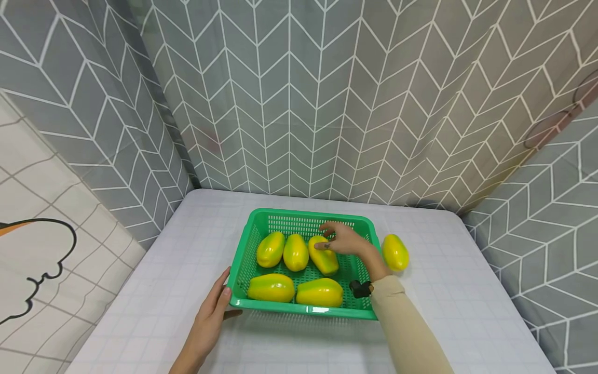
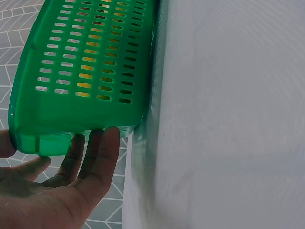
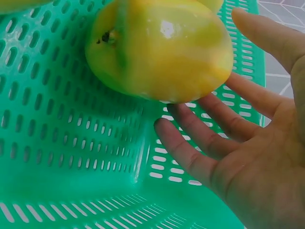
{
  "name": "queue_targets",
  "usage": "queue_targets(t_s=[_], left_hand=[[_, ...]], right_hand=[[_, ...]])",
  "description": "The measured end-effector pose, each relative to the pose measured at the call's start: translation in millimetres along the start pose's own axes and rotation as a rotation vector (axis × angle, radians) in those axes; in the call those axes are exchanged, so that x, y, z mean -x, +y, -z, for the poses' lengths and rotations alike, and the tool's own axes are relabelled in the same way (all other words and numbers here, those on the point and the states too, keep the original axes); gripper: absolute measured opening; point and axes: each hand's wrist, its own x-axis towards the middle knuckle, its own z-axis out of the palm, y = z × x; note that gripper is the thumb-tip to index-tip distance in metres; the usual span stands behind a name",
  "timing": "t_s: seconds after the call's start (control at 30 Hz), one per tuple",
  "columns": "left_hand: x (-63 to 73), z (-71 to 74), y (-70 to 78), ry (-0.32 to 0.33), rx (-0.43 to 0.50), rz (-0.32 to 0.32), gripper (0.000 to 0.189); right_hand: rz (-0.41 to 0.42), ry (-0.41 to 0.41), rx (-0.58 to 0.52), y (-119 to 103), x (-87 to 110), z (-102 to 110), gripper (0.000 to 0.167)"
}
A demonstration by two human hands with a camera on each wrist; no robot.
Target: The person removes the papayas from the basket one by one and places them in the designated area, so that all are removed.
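Basket (image 1: 301,308), green with lots of little holes, sits on the white table (image 1: 467,311). The left hand (image 1: 212,306) holds its 8 o'clock corner, thumb over the edge. Well apart from it, the right hand (image 1: 345,240) reaches inside, fingers spread around the yellow 2 o'clock fruit (image 1: 325,261); I can't tell if every finger touches. Inside too are the 11 o'clock fruit (image 1: 296,253), 10 o'clock fruit (image 1: 271,250), 8 o'clock fruit (image 1: 271,289) and 5 o'clock fruit (image 1: 320,293). One loose fruit (image 1: 395,253) lies outside at 3 o'clock.
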Motion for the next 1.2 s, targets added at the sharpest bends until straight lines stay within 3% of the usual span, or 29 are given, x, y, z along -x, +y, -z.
queue_targets(t_s=[0.53,1.2], left_hand=[[-0.3,0.8,-0.7,0.005,0.0,0.013,0.062],[-0.2,1.1,-1.3,0.007,0.003,0.015,0.062]], right_hand=[[-0.054,-0.054,0.037,-3.3,-6.4,-7.4,0.066],[-0.068,-0.058,0.033,-1.0,-8.3,-9.9,0.067]])
